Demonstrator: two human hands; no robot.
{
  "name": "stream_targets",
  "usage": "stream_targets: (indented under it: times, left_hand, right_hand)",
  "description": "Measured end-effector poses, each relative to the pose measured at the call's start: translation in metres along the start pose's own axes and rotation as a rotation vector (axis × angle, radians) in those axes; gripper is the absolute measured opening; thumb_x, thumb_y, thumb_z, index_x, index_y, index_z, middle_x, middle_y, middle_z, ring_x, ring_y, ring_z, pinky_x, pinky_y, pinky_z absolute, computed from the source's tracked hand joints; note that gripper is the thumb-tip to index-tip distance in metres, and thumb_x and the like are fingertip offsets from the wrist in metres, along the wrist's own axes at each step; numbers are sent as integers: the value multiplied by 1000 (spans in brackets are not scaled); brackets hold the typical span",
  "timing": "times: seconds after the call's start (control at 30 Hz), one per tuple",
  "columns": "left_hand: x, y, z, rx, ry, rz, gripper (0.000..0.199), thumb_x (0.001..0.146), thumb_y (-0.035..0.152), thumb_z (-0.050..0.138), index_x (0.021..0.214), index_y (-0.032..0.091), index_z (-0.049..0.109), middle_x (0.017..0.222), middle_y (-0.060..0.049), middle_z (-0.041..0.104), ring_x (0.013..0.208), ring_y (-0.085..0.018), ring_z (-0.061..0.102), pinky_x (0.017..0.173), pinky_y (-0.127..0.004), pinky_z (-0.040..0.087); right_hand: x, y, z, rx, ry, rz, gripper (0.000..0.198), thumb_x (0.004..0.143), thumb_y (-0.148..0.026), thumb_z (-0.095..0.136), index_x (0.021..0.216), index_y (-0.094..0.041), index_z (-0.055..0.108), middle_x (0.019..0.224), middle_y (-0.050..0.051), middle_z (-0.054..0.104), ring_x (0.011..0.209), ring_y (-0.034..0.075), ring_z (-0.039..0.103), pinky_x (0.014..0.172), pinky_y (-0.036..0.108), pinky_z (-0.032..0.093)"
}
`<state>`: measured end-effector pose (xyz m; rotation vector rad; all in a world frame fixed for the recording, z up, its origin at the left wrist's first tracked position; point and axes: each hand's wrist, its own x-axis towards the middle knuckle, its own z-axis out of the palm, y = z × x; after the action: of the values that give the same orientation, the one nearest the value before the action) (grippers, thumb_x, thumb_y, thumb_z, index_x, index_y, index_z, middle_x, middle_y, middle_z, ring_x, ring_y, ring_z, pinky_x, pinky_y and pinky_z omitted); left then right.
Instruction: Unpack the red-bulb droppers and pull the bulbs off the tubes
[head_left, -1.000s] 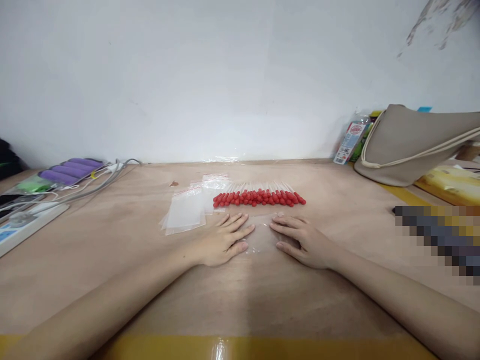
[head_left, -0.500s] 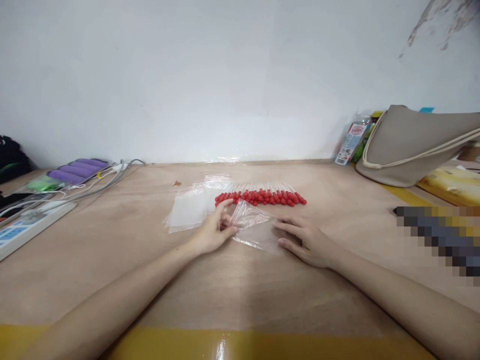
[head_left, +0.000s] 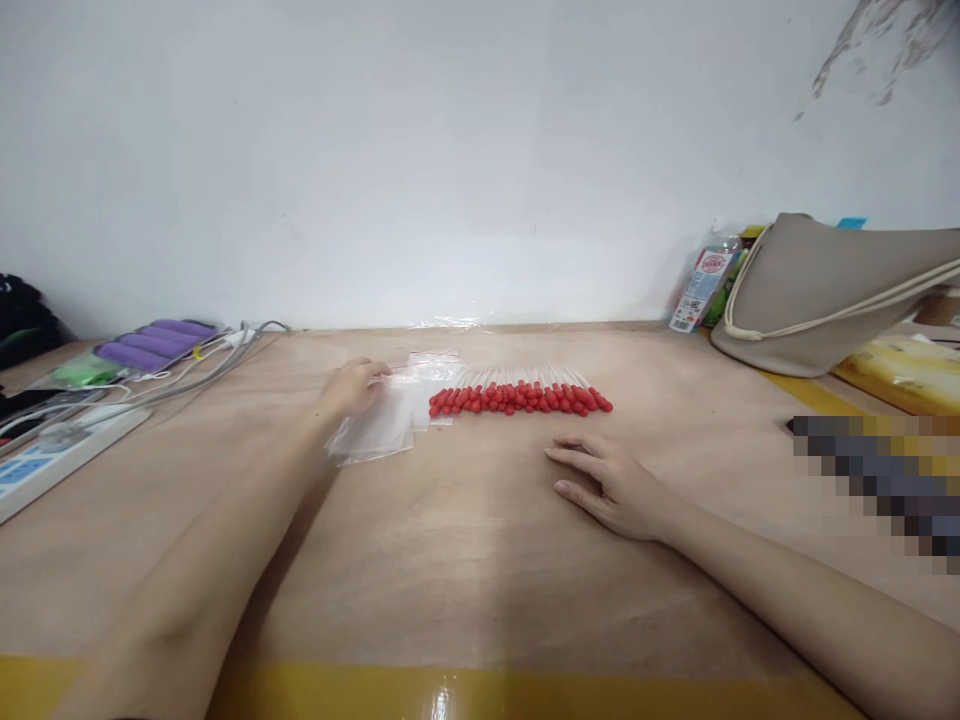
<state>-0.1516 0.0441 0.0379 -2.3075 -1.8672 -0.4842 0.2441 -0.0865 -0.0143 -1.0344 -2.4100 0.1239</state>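
The left hand [head_left: 354, 386] is at the far left edge of the clear bags [head_left: 381, 425]; whether it pinches one is hard to tell. Red-tipped sticks [head_left: 519, 398] lie right of them. Nearer, the right hand [head_left: 609, 485] rests, fingers parted, on the table [head_left: 465, 570].

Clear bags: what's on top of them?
The left hand overlaps the upper left of the clear bags; the leftmost red-tipped sticks appear to cross their right edge. Bag surface behind these is hidden; contact unclear.
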Motion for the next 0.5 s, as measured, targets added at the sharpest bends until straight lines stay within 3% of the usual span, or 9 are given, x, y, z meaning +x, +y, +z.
stream_targets:
  times: [0.17,0.27,0.33,0.4,0.5]
  left_hand:
    - [-9,16,12,-7,220,-49,31,77,23,45,104,19,59,107,-11,53,106,-27,48,94,-41,36]
    - [-34,39,4,-66,316,98,26,81,30,45,98,19,61,106,-9,55,104,-24,50,95,-39,37]
    - [-57,58,0,-78,266,222,31,84,37,43,104,19,59,113,-9,54,109,-23,49,97,-38,36]
    - [-80,74,1,-44,130,294,45,85,45,42,119,18,52,130,-11,46,122,-26,40,102,-41,30]
    - [-103,86,7,-22,-93,196,64,83,56,37,133,16,37,141,-14,32,131,-30,26,105,-48,22]
  right_hand:
    - [0,-1,-1,-2,-3,-3,40,86,-37,45,122,-22,51,120,13,52,110,24,50,90,44,43]
    - [0,0,0,-4,-23,14,41,86,-39,44,122,-21,51,122,12,51,110,24,49,91,44,42]
    - [0,0,1,-16,-26,32,42,86,-40,45,123,-22,50,123,12,51,111,24,49,92,45,41]
    - [1,1,1,-34,-20,41,45,85,-42,45,125,-23,49,124,11,51,113,25,48,94,46,39]
    - [1,1,2,-57,-17,46,47,85,-45,45,126,-24,48,126,11,50,116,26,46,96,48,37]
